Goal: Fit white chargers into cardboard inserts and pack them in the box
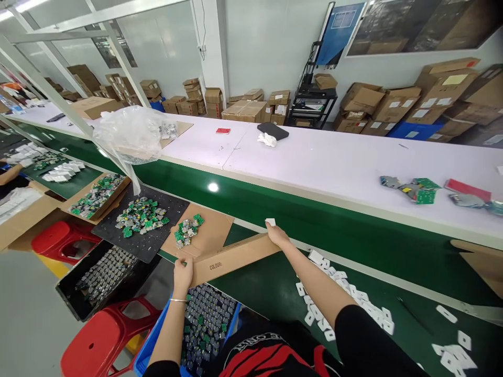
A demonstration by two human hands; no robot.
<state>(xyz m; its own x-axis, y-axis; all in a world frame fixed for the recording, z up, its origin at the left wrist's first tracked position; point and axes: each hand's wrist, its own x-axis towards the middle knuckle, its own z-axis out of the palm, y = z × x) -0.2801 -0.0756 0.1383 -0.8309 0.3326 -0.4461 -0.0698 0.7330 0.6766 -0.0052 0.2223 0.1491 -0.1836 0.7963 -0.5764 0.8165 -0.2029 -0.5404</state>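
My left hand (183,273) is closed on the left end of a long brown cardboard flap (236,260) printed "COLOUR:". At its other end, my right hand (278,235) grips the cardboard, and a small white piece (270,222) shows at the fingertips; whether it is held too is unclear. Behind the flap, a small heap of green circuit boards with grey parts (188,230) lies on flat cardboard (214,226). To the right of my right forearm, many white plastic plates (346,288) are scattered over the green bench (267,285).
A black mat (176,207) with a larger circuit-board heap (141,215) lies left. Below are a blue crate (147,348) of dark parts, a black bin (73,301) and red stools (92,343). A raised white shelf (322,157) runs behind. Another person's arm (11,174) shows far left.
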